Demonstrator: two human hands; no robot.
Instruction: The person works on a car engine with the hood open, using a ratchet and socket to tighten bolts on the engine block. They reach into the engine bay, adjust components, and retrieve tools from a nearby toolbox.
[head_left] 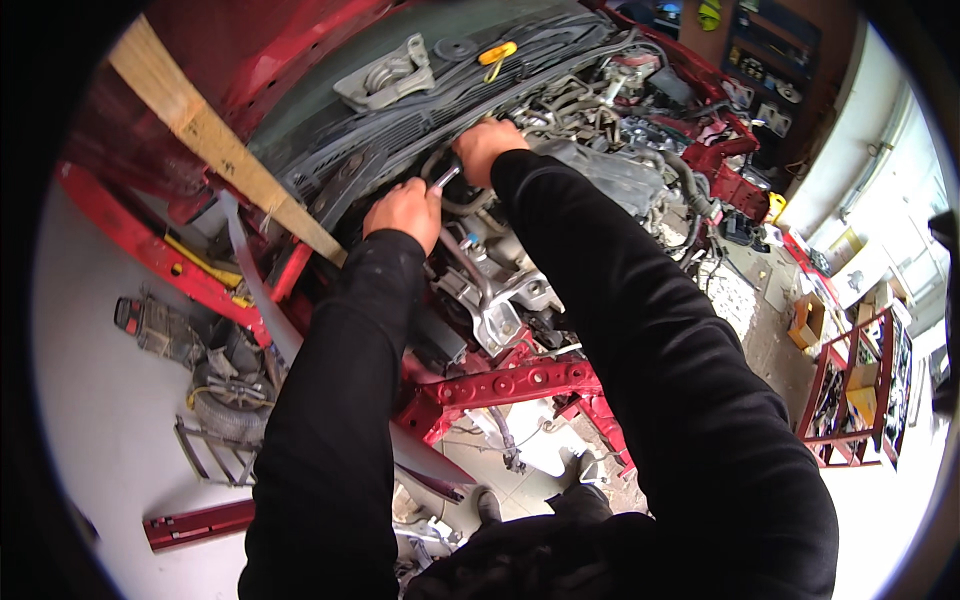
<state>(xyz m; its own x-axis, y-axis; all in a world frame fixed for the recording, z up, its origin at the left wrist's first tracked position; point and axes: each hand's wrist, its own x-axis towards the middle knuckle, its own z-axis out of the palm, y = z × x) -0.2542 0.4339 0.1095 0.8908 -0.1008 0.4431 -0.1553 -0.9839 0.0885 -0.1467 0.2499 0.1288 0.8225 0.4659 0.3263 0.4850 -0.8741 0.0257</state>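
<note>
My left hand [405, 212] reaches into the rear of a car's engine bay, its fingers closed on a silver bar-shaped hand tool [447, 177]. Only a short shiny length of that tool shows, so its exact kind is unclear. Just beyond it and to the right, my right hand [490, 147] is closed, with its fingers curled down beside a dark hose. Whatever the fingers of that hand hold is hidden. Below both hands lies a silver metal bracket [497, 322] on the engine. The engine's dark plastic cover [600, 175] sits to the right of my right forearm.
A wooden prop [215, 140] slants across the left side beneath the red hood. On the cowl rest a grey metal mount [388, 75] and a yellow item [497, 52]. A red crossmember [510, 383] spans the front. Parts and a wheel [232, 400] lie left; a red rack [850, 390] stands right.
</note>
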